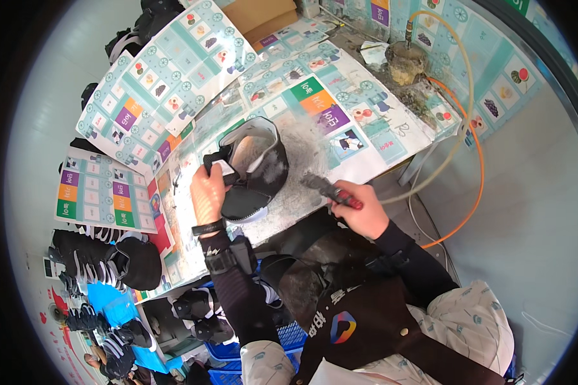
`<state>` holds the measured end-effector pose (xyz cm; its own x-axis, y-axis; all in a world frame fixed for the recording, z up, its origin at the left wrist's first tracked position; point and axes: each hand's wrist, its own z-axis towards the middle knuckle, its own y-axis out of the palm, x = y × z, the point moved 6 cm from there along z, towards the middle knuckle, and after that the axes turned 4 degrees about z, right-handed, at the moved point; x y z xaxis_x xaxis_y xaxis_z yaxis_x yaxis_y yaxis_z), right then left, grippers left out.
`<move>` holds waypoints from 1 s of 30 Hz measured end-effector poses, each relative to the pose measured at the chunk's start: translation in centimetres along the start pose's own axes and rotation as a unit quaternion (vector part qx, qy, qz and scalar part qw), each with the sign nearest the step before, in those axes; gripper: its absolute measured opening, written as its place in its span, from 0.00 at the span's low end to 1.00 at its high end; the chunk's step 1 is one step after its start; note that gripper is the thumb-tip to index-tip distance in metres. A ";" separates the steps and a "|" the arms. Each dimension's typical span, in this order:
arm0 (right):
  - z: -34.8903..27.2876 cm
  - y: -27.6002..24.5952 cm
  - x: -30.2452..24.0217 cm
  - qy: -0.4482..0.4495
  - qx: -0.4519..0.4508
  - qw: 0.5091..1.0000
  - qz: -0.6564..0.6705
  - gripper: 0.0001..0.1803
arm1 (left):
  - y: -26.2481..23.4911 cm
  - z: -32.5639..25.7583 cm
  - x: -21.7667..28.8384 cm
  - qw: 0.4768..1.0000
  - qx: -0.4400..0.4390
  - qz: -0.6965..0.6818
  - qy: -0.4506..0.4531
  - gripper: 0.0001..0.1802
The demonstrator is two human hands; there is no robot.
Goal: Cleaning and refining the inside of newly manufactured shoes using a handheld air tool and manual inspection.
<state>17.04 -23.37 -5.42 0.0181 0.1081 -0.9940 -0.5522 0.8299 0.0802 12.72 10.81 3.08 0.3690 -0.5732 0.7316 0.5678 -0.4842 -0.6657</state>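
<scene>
A black boot-like shoe upper (275, 168) with a pale lining stands on the worn, stained tabletop (308, 146), its opening facing up. My left hand (207, 194) is closed on its black tongue flap, where a white label shows. To the right of the shoe, my right hand (364, 212) grips a brush (321, 185) with a dark, caked head and a red part at the handle. The brush head is apart from the shoe, over the grey smeared patch of the table. A pale hose (424, 183) runs up to my right hand.
A crusted pot (406, 63) stands at the far right corner, with the pale hose and an orange hose (480, 173) beside it. Printed boards (167, 77) lean at the left. Black shoes (138, 263) hang or pile at lower left; a blue crate (228, 351) sits below the table.
</scene>
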 end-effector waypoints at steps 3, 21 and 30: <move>0.0 -2.5 -1.4 -0.038 0.042 0.998 0.039 0.20 | -1.4 -1.3 5.4 0.986 -0.095 0.136 0.022 0.18; -3.2 3.4 -2.5 -0.132 -0.117 0.979 -0.103 0.12 | 0.0 5.5 6.4 0.888 -0.226 0.338 0.217 0.19; -3.2 3.5 -1.1 -0.089 -0.090 0.985 -0.120 0.13 | -0.1 4.5 6.7 0.892 -0.231 0.334 0.199 0.19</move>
<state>12.43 -22.33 -4.26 0.3034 0.0286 -0.9524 -0.6525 0.7347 -0.1858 18.51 10.00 8.69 0.1684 -0.9807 0.0996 -0.0787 -0.1141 -0.9903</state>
